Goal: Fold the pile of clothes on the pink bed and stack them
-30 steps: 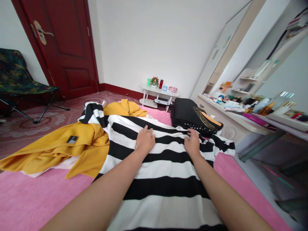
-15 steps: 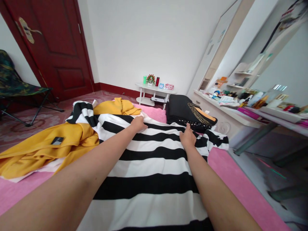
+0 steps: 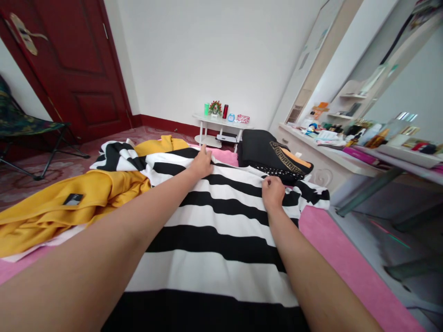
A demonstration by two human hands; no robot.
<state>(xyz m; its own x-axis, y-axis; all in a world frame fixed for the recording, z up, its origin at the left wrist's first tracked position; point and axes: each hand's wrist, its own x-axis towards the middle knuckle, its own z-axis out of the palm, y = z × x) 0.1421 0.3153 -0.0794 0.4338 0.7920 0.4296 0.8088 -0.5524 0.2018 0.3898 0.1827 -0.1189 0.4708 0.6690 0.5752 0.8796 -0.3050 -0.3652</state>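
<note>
A black-and-white striped shirt (image 3: 221, 235) lies spread over the pink bed cover in front of me, its stripes running crosswise. My left hand (image 3: 202, 164) is at the left side of its far neckline edge, fingers pinched on the fabric. At the right of the same edge, my right hand (image 3: 273, 191) is curled closed on the cloth. One sleeve (image 3: 119, 156) lies bunched at the far left, over yellow clothing. The other sleeve (image 3: 313, 196) rests crumpled at the right, near the bed's edge.
A yellow garment (image 3: 114, 189) with a dark label lies on the left. Folded black clothes (image 3: 259, 150) are stacked beyond my right hand. A cluttered dressing table (image 3: 332, 159) stands at the right, a camouflage folding chair (image 3: 31, 127) at the left. A small white table (image 3: 221, 121) is by the wall.
The fingers of my right hand have curled closed on the shirt. My left hand has moved slightly up and away from me. The shirt's stripes have shifted a little, and the view has moved slightly.
</note>
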